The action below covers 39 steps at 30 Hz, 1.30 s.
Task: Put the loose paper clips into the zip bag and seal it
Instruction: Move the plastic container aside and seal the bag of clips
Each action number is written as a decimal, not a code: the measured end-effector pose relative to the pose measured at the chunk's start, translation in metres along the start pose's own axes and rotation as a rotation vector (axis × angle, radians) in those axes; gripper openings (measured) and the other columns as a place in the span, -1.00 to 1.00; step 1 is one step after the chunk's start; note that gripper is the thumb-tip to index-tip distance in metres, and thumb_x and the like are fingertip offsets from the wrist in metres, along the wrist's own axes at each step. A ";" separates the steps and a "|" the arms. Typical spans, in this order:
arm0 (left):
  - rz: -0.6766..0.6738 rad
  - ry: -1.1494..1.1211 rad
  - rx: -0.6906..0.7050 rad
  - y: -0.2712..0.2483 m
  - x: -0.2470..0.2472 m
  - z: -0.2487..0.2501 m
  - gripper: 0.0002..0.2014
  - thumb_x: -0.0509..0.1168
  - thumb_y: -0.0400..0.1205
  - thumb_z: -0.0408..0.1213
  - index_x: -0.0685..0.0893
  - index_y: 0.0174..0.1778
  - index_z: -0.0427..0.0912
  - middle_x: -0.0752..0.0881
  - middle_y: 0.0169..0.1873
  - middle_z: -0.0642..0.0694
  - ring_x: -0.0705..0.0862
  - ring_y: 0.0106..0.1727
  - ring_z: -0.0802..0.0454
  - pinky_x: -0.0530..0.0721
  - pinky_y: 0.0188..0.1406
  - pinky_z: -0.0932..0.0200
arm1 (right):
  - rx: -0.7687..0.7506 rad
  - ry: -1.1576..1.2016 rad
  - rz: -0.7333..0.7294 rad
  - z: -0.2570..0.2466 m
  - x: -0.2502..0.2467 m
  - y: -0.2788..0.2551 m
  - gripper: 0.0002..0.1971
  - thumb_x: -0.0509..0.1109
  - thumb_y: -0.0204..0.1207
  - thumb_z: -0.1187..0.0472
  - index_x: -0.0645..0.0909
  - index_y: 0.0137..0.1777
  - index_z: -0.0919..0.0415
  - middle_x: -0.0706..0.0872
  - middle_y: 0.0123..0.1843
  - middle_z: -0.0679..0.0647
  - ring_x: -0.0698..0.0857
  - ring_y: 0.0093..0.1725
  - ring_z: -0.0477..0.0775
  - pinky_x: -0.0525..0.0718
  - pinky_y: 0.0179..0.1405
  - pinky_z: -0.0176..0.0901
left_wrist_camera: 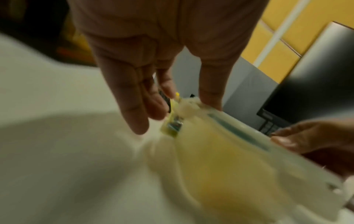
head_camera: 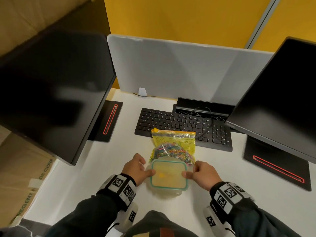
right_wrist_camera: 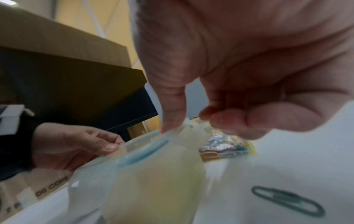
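Head view puts the yellow zip bag (head_camera: 173, 147) flat on the white desk (head_camera: 239, 168), its slider (head_camera: 155, 130) at the top left corner against the front edge of the black keyboard (head_camera: 183, 127). A heap of coloured paper clips (head_camera: 171, 152) fills its lower half. Whether the zip is fully closed cannot be made out. The bag's near edge is hidden under a square clear container (head_camera: 168, 175) with a teal-rimmed lid, so bag and container touch or overlap there.

Both hands are on that container, not on the bag. The left hand (head_camera: 137, 170) has its thumb on the lid's left edge and the fingers loosely extended along the side; the left wrist view is blurred, but shows the fingers fairly straight with the thumb tip on the rim. The right hand (head_camera: 203, 174) pinches the right edge of the lid, thumb on top and fingers curled beneath. The bag lies just beyond both sets of fingertips.

Right wrist view shows one dark green paper clip (right_wrist_camera: 289, 201) loose on the desk, near the container's right side; the head view does not show it, the right hand standing over that spot. Something small and yellow inside the container is too vague to name.

Two dark monitors (head_camera: 56, 89) flank the desk, in front of a grey divider (head_camera: 179, 69).
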<state>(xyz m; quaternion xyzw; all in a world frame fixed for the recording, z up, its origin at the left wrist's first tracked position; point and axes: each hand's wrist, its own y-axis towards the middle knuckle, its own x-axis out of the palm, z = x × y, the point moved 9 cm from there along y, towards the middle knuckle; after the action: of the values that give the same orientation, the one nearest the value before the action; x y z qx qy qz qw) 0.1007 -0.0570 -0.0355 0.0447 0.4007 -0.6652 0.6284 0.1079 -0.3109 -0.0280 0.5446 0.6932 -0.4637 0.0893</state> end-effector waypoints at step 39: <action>0.193 0.620 0.170 0.043 -0.052 0.041 -0.12 0.29 0.47 0.16 -0.04 0.56 -0.09 0.06 0.58 -0.23 0.17 0.52 -0.18 0.13 0.52 -0.16 | -0.349 -0.065 0.168 -0.063 -0.019 0.031 -0.78 0.37 0.52 0.18 0.48 -0.34 -0.02 0.61 -0.38 -0.20 0.57 -0.36 -0.23 0.35 -0.46 -0.46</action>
<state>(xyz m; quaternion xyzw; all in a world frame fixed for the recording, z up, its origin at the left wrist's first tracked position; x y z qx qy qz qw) 0.1674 -0.0347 0.0008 0.3348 0.5099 -0.5883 0.5309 0.1657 -0.2773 0.0018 0.5615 0.7121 -0.3446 0.2428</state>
